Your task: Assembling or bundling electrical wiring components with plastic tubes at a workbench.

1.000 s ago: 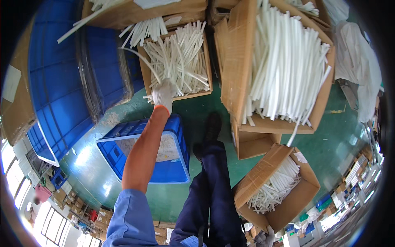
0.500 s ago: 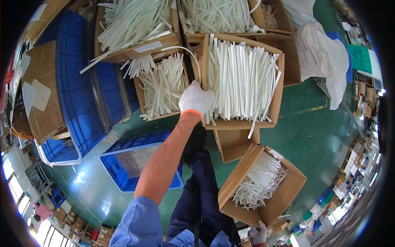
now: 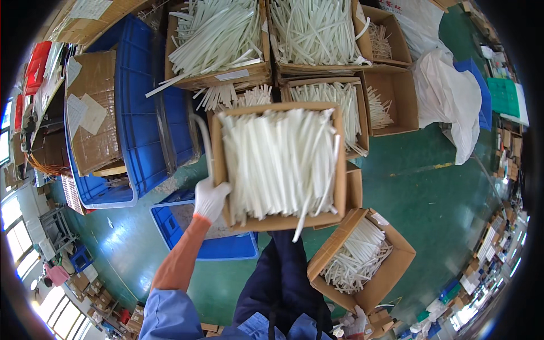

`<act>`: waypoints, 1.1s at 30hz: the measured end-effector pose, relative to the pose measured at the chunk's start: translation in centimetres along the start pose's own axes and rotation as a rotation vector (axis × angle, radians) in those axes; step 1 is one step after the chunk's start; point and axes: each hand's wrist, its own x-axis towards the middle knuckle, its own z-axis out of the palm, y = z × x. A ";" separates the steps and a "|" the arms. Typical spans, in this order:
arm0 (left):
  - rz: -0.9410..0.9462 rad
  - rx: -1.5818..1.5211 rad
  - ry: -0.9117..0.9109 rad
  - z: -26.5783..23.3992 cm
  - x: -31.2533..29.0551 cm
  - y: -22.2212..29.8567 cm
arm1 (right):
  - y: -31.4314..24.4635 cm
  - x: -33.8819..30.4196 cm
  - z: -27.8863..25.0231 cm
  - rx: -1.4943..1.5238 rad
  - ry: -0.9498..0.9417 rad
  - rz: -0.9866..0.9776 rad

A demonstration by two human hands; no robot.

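Observation:
My gloved left hand is closed on the left wall of a cardboard box of long white strips. The box hangs raised above the floor, and a curved white strip rises from the same hand. At the lower right, a second cardboard box sits tilted, with shorter white strips piled inside. My gloved right hand is at that box's lower corner, closed against its edge; its fingers show only in part.
More cardboard boxes of white strips stand at the far side, with a partly filled box to their right. A large blue crate stands at left; a low blue tray lies behind my left forearm. White plastic sheeting drapes at far right.
My left hand has moved left and nearer with the box of long strips, lifting it off the row and uncovering another box of strips. The tilted box stays at the lower right.

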 end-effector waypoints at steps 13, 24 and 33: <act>-0.052 -0.108 0.301 -5.5 8.0 -14.0 | -6.1 -1.0 0.5 -0.235 -0.130 -0.127; -0.013 -0.121 0.179 -5.0 18.9 -16.8 | -8.4 -9.1 18.1 -0.434 -0.338 -0.251; 0.014 -0.180 0.084 -7.2 17.2 -24.7 | 0.1 -12.0 41.7 -0.604 -0.693 -0.157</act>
